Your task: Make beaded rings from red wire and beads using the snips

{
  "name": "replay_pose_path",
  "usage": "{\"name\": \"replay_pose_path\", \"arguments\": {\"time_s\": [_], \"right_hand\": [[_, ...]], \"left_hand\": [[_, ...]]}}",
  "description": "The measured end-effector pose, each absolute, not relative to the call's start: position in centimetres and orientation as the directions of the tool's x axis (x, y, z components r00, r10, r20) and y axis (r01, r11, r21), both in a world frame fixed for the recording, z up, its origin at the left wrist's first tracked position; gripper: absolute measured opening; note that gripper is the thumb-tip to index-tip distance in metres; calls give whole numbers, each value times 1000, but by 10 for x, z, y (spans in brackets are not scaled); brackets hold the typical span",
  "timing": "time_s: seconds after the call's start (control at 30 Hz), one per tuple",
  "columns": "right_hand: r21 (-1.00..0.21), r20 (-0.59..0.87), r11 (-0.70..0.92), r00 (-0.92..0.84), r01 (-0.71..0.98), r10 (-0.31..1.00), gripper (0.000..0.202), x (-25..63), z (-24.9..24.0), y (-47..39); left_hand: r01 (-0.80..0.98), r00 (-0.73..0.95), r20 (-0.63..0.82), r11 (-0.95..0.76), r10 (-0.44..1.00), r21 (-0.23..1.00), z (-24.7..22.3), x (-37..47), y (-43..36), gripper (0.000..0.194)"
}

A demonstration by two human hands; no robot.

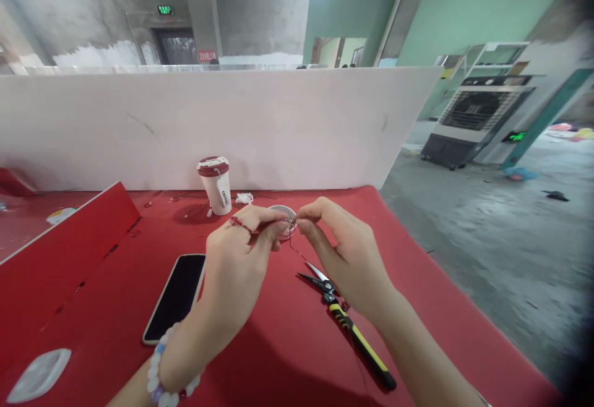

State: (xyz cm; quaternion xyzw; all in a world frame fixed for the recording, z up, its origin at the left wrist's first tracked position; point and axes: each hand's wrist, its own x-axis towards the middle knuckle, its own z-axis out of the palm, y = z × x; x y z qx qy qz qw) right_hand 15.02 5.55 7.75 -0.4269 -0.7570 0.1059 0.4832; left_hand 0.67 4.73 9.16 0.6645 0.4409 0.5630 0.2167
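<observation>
My left hand [242,252] is closed in a pinch over the table's middle, thumb against index finger, on a thin dark red cord [291,241]. Opposite it, my right hand [343,243] also pinches at the cord; the two sets of fingertips nearly meet. Something tiny and shiny shows between them, too small to make out. From the fingertips the cord hangs down toward the scissors. Behind the fingers, a small round white dish [284,210] is partly hidden. Scissors [355,326] with black-and-yellow handles lie partly open beneath my right hand. Red strands loop around a left finger.
A red table [278,345] carries a phone [175,299], a lidded coffee cup [216,185], a crumpled white scrap [244,198] and a white plastic piece [39,375]. A low red divider [69,246] stands left, a white partition [260,128] behind. An air cooler [473,119] stands on the floor.
</observation>
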Motion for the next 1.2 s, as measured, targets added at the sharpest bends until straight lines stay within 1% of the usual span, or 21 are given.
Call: {"name": "replay_pose_path", "arguments": {"time_s": [0.13,0.2,0.27,0.33,0.37,0.43,0.5,0.53,0.6,0.67,0.8,1.0,1.13,1.2], "right_hand": [[-378,753,696,-235,610,615,12,148,74,56],[-326,784,706,-238,629,574,13,146,72,55],[-317,794,702,-227,638,564,13,143,71,54],[-356,783,690,-201,630,588,15,141,72,52],[-400,763,675,-183,620,620,16,140,72,51],[-539,686,621,-131,569,716,17,139,75,50],[-696,587,549,-75,463,806,19,139,79,49],[-755,547,519,-52,400,835,19,140,80,49],[-819,507,492,-27,297,861,20,142,83,50],[-840,495,482,-10,250,869,20,144,85,50],[-848,496,485,-4,214,868,20,143,85,49],[-843,492,479,-8,245,871,20,141,82,47],[-841,491,475,-6,258,871,20,140,82,45],[-845,491,483,-28,229,871,18,139,83,44]], "left_hand": [[309,-46,541,-503,839,807,91,8,48,15],[302,-52,542,-505,838,809,90,9,49,15],[297,-47,544,-508,838,808,90,9,49,16],[284,-25,539,-510,842,812,90,9,48,17],[271,-13,528,-505,849,819,91,9,48,17],[235,17,489,-479,872,846,91,7,48,18],[168,60,438,-441,897,881,91,5,50,20],[119,83,413,-421,907,899,91,4,50,23],[17,127,372,-377,920,926,89,3,53,29],[-42,148,349,-347,925,937,88,2,55,29],[3,172,340,-345,925,939,87,2,57,22],[42,170,321,-332,932,942,89,2,55,14],[-1,169,305,-310,937,951,90,2,54,12],[-29,166,295,-294,941,955,91,2,53,12]]}}
